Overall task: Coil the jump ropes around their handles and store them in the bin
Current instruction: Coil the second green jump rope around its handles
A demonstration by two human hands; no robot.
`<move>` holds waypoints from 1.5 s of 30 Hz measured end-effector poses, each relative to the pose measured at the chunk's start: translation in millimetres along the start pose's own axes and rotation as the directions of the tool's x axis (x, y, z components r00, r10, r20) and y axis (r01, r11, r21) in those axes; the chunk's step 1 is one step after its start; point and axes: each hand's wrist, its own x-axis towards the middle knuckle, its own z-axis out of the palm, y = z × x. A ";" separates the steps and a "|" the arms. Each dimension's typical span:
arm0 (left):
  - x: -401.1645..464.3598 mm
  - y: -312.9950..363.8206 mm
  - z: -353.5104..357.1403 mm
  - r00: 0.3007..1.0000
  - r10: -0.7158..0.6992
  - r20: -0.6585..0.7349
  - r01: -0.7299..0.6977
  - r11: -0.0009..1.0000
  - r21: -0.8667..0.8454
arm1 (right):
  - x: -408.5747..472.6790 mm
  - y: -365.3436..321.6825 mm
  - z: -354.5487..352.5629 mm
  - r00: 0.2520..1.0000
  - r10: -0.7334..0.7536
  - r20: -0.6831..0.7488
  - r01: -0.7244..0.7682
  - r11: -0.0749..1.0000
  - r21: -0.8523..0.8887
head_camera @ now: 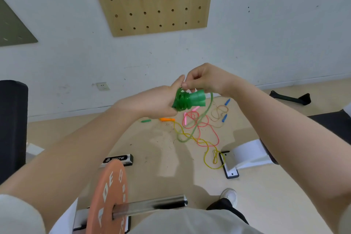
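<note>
Mid-coil: your left hand (152, 103) grips the paired green plastic handles (196, 99) while your right hand (206, 80) fingers pinch the translucent green rope (204, 115); next, wrap the slack trailing to the floor (161, 148).

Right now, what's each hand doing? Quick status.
Left hand: grips the green handles with rope coiled round them.
Right hand: pinches the green rope at the coil; the rest trails to the floor.

A black bar (118, 158) on the floor reads roughly "PRTW" in white. An orange weight plate (108, 195) shows partial white letters "ADE".
</note>
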 end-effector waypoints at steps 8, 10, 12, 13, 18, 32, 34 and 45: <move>2.9 -10.5 -2.8 0.957 -0.142 -0.254 0.020 0.903 -0.429 | 2.7 25.9 52.7 0.990 0.074 -0.116 -0.037 0.956 0.291; 8.6 -16.3 6.2 0.952 -0.236 -0.194 0.122 0.877 -0.465 | 2.6 26.6 62.6 0.987 0.082 -0.141 -0.061 0.987 0.151; 13.4 -22.0 14.1 0.940 -0.294 -0.171 0.190 0.872 -0.451 | 3.8 23.7 66.1 0.994 0.088 -0.066 -0.096 0.986 -0.134; 15.7 -25.5 17.4 0.930 -0.316 -0.188 0.208 0.874 -0.439 | 4.0 20.5 67.8 0.996 0.087 -0.017 -0.088 0.941 -0.325; 24.3 -36.6 26.8 0.908 -0.380 -0.177 0.307 0.891 -0.336 | -5.3 -2.2 76.9 0.973 0.104 0.206 0.101 0.608 -0.787; 3.9 -15.0 18.7 0.996 -0.052 0.069 0.068 0.966 -0.250 | 12.4 -3.3 9.8 0.991 -0.130 0.027 0.132 0.988 -0.082; 2.6 -12.8 14.2 0.996 -0.061 -0.069 0.020 0.878 -0.478 | 15.0 8.6 10.5 0.998 -0.058 -0.005 0.058 0.972 0.227; 38.2 -18.7 13.2 0.977 -0.190 -0.093 -0.016 0.374 -0.927 | 27.6 25.5 49.3 0.982 0.120 -0.143 -0.068 0.943 0.325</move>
